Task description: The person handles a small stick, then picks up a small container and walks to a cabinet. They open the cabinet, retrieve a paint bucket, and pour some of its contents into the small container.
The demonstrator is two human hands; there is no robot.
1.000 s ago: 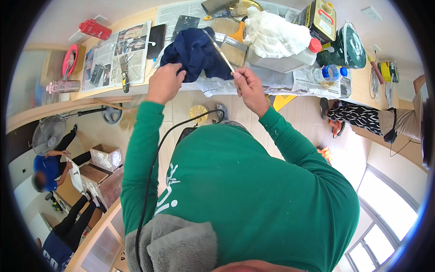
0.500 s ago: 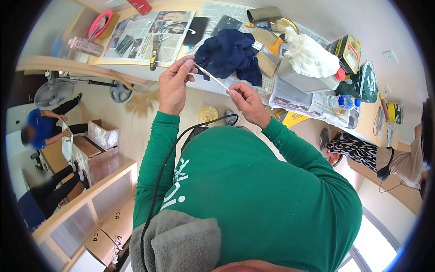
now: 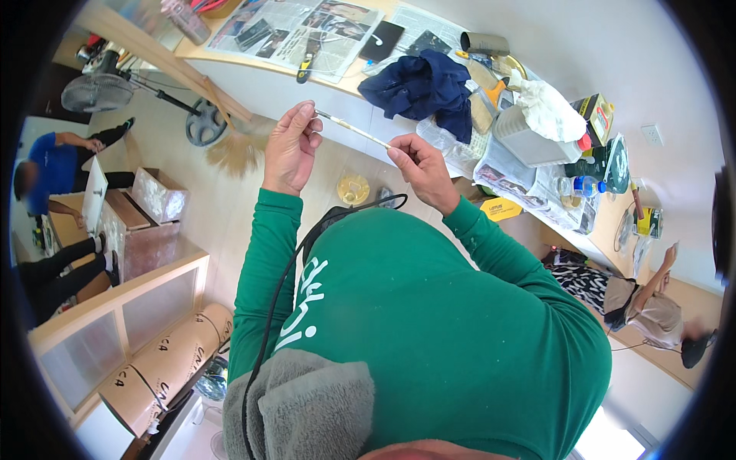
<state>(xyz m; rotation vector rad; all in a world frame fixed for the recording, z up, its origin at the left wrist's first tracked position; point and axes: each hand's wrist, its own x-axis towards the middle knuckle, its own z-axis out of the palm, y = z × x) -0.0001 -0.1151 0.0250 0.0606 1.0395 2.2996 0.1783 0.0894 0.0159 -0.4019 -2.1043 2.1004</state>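
Observation:
Between my two hands stretches a thin, whitish paintbrush [image 3: 355, 129], stained along its handle and darker near its left end. The fingertips of my left hand [image 3: 290, 153] pinch that darker end, partly hiding its tip. My right hand [image 3: 424, 170] grips the other end between thumb and fingers. The brush slants down to the right, held in the air before the bench. Beyond it on the bench lies a crumpled navy cloth [image 3: 422, 84]. A utility knife [image 3: 305, 67] rests to its left on newspaper [image 3: 330, 38].
A grey jug [image 3: 529, 138] with a white cloth [image 3: 546, 107] on top, a water bottle [image 3: 586, 186] and a wide brush [image 3: 497, 93] crowd the bench's right. On the floor are a broom [image 3: 236, 152], a fan [image 3: 97, 93] and a yellow round container [image 3: 353, 188]. Other people work at both sides.
The view has turned, so the bench things appear farther right. My hands keep hold of the brush, which lies a little flatter. The person at the right now has a forearm raised.

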